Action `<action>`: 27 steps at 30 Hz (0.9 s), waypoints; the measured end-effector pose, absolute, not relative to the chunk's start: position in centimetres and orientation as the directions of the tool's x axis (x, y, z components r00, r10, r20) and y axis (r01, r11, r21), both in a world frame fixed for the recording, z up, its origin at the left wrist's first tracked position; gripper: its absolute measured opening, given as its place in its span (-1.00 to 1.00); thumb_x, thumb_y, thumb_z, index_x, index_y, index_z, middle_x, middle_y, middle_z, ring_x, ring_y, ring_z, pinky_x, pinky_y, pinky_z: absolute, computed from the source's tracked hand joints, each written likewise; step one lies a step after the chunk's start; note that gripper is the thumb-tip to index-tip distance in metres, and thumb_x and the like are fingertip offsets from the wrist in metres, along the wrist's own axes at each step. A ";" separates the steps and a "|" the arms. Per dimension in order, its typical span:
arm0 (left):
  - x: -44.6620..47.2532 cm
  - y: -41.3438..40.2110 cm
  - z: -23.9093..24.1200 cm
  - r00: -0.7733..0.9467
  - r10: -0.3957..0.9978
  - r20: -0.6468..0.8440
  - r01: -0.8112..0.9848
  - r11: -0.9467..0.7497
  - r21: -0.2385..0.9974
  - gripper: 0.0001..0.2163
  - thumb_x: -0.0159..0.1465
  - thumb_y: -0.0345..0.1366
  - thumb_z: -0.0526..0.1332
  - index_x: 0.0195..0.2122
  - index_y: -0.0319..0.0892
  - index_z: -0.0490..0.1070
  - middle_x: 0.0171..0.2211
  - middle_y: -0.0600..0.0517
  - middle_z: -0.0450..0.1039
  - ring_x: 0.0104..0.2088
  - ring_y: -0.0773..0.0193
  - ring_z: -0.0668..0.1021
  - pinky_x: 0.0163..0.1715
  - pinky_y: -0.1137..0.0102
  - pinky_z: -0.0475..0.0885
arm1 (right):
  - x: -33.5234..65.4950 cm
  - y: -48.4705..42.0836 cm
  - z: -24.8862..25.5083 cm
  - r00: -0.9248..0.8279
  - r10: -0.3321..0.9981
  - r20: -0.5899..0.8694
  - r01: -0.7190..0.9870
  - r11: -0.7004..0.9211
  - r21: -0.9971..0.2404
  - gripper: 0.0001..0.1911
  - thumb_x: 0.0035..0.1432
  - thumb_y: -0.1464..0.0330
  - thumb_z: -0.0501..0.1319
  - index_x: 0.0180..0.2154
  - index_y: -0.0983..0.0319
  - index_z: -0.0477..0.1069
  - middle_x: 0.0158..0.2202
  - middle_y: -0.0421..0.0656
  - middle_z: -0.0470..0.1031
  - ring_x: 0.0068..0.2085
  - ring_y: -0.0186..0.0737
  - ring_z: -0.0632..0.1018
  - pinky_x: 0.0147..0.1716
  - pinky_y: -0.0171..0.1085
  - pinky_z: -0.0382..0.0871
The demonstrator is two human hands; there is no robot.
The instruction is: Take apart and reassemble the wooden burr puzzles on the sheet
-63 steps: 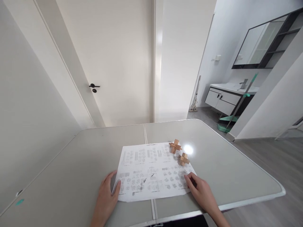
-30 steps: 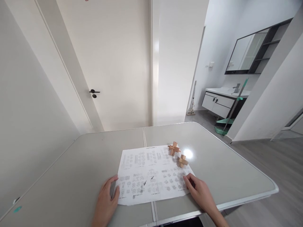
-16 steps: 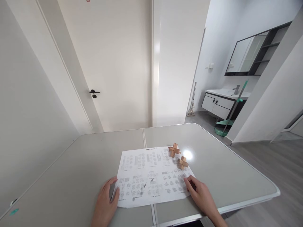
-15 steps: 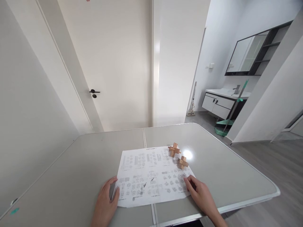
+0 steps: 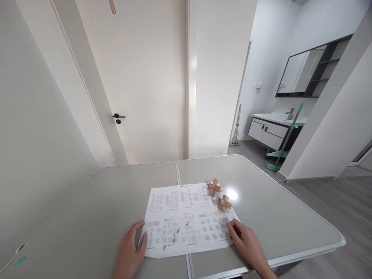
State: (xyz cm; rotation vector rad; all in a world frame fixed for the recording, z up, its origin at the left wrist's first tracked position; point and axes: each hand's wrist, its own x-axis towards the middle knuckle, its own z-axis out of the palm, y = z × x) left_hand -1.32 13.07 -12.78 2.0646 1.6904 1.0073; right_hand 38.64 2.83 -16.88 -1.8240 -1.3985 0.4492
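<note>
A printed paper sheet (image 5: 171, 207) with small diagrams lies flat on the grey table. My left hand (image 5: 131, 246) rests at its left edge, thumb and fingers apart, holding nothing. At the lower right corner is my right hand (image 5: 244, 238), its fingers curled together against the paper's edge; whether anything small is between them is hidden. Two wooden interlocking puzzles sit by the sheet's upper right: a darker wooden puzzle (image 5: 214, 187) at the corner, and a lighter wooden puzzle (image 5: 224, 203) nearer to my right hand.
The grey folding table (image 5: 116, 197) has a metal rim and a seam down its middle. Beyond it stands a white door (image 5: 145, 77) with a black handle (image 5: 118, 116). To the right are a washbasin cabinet (image 5: 269, 131), a mop (image 5: 236, 128) and a green dustpan (image 5: 272, 165).
The view has tilted up slightly, so everything sits a little lower in the picture. Both hands, the sheet and the two puzzles keep their places on the table.
</note>
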 end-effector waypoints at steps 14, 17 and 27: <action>-1.4 13.1 -12.8 0.057 0.943 0.328 0.752 -0.256 0.608 -0.62 0.28 -0.05 0.13 0.03 -0.11 0.46 0.06 -0.13 0.56 0.12 -0.08 0.56 0.18 -0.01 0.44 | 38.6 2.7 -16.6 0.353 0.908 0.223 0.631 -0.055 -0.774 -0.46 0.33 -0.13 -0.01 -0.47 0.13 0.27 -0.60 -0.26 0.38 -0.55 -0.22 0.37 -0.50 -0.30 0.28; -1.5 13.2 -12.8 0.055 0.939 0.339 0.751 -0.263 0.606 -0.63 0.28 -0.06 0.12 0.02 -0.11 0.47 0.05 -0.12 0.56 0.10 -0.07 0.57 0.16 0.00 0.46 | 38.6 2.7 -16.5 0.362 0.902 0.238 0.609 -0.035 -0.792 -0.45 0.34 -0.13 -0.02 -0.47 0.13 0.26 -0.60 -0.28 0.34 -0.55 -0.24 0.34 -0.50 -0.30 0.28; -1.4 13.1 -12.8 0.065 0.928 0.366 0.751 -0.287 0.595 -0.64 0.29 -0.08 0.13 0.02 -0.10 0.48 0.04 -0.10 0.58 0.06 -0.07 0.60 0.13 0.02 0.49 | 40.5 10.2 -10.5 0.455 0.811 0.367 0.738 -0.113 -0.665 -0.59 0.38 0.01 -0.03 -0.20 0.17 0.37 -0.22 -0.06 0.58 -0.27 -0.11 0.55 -0.32 -0.26 0.34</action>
